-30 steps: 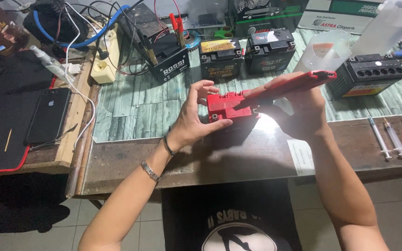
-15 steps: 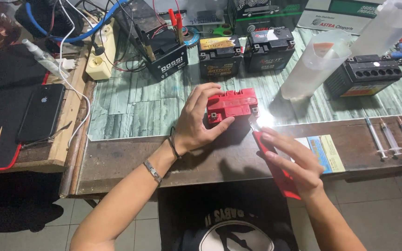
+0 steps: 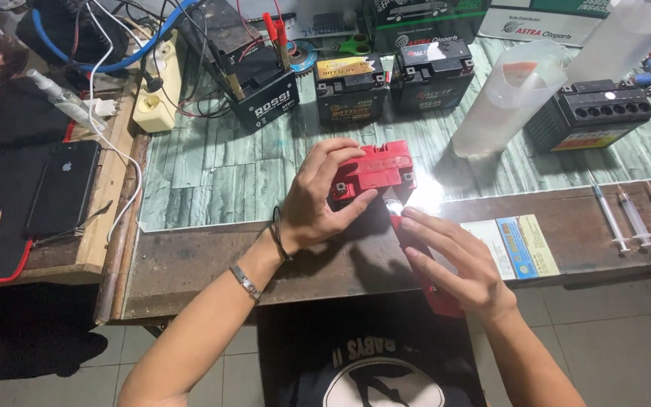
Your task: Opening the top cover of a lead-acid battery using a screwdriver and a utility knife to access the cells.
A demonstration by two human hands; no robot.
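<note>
Hands meet over the middle of your desk (image 3: 212, 181): your left hand (image 3: 318, 200) is curled around a red battery (image 3: 374, 172), fingers over its top and thumb along its near side, so it has a firm hold of it. The battery sits upright on the desk's green plank-patterned surface, right at the line where that gives way to the bare brown front strip. Your right hand (image 3: 453, 260) lies flat and mostly open, fingers stretched toward the battery's near right corner, pressing on a long red strip (image 3: 438, 298) that runs from just beside the battery back toward you over the desk edge; whether the fingertips pinch it I cannot tell, as a bright glare sits at that spot. Behind the battery stand three black batteries (image 3: 352, 87) in a row, the leftmost with red clips and wires on it, and a fourth black one (image 3: 593, 113) with a row of open holes stands off to the right. A clear plastic jug (image 3: 506, 98) stands between them, well apart from your hands. Right of your right hand lies a printed leaflet (image 3: 518, 247), and beyond it several syringes (image 3: 634, 218) lie side by side. Far left, a black phone (image 3: 62, 188) rests on a dark mat near a white power strip (image 3: 158, 87).
</note>
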